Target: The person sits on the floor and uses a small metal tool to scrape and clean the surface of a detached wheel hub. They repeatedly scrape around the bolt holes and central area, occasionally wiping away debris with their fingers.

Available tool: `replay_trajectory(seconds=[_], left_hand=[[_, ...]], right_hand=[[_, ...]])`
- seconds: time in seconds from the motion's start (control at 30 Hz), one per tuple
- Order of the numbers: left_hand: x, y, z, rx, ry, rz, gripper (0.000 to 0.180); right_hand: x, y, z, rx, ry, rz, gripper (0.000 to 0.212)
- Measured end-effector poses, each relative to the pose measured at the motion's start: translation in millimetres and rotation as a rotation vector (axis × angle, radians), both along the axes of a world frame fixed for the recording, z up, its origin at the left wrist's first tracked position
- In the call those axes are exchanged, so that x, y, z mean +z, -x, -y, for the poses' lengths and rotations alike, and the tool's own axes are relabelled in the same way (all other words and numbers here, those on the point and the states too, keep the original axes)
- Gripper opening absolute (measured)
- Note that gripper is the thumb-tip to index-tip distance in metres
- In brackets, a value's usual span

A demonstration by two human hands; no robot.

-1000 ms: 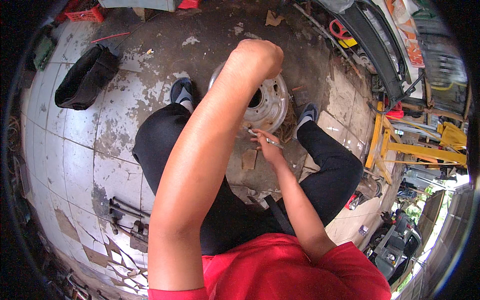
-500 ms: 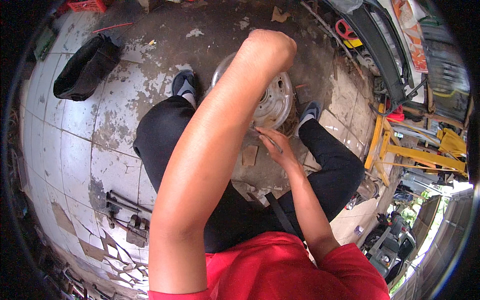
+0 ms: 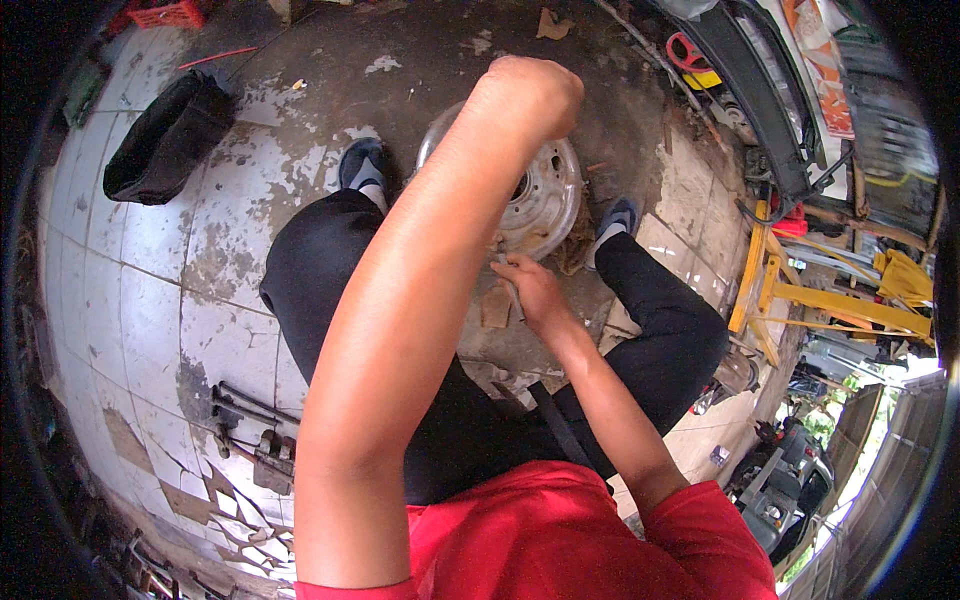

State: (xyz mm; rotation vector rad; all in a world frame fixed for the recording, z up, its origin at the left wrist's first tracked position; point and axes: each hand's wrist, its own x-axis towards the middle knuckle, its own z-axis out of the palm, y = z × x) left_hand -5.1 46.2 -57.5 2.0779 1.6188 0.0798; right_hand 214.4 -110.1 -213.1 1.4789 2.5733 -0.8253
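A silver steel wheel rim (image 3: 557, 200) lies on the floor between my feet, partly hidden behind my left forearm. My left hand (image 3: 548, 88) is raised over its far side with the wrist bent; the fingers are out of sight, so what they hold cannot be seen. Close to the near edge of the rim, my right hand (image 3: 537, 292) is closed around a thin grey metal rod (image 3: 514, 296). The rod slants beneath the fingers, and its exact kind is unclear.
A black open bag-like container (image 3: 165, 140) stands on the tiles at the left. Metal tools (image 3: 262, 440) lie beside my left leg. To the right are a yellow metal stand (image 3: 845, 308) and a long black car part (image 3: 765, 90). A brown scrap (image 3: 496, 307) sits near the rim.
My right hand has shifted slightly left and turned, and the rod now points more steeply. The left hand has moved slightly left. The whole view has shifted a little.
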Motion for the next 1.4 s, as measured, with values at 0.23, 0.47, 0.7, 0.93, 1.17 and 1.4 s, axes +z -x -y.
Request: replay_trajectory(seconds=[0.23, 0.47, 0.7, 0.93, 1.17, 1.4], left_hand=[[-4, 0, -4, 0.002, 0.034, -0.002, 0.027], [0, 1, 0, -0.029, 0.013, 0.029, 0.032], [-7, -2, -5, -0.043, 0.001, 0.031, 0.032], [-2, 2, -3, -0.061, 0.026, 0.019, 0.030], [-13, -3, -8, -0.050, 0.009, 0.007, 0.033], [-6, 5, -5, -0.062, 0.052, 0.011, 0.033]], right_hand=[[4, 0, -3, -0.140, 0.095, 0.026, 0.033], [22, 10, -12, -0.190, 0.138, 0.089, 0.032], [24, 42, -4, -0.061, 0.047, 0.223, 0.024], [14, 5, -12, -0.187, 0.042, 0.047, 0.023], [11, 30, -3, -0.070, 0.004, 0.005, 0.020], [14, -1, -14, -0.196, -0.060, -0.058, 0.021]])
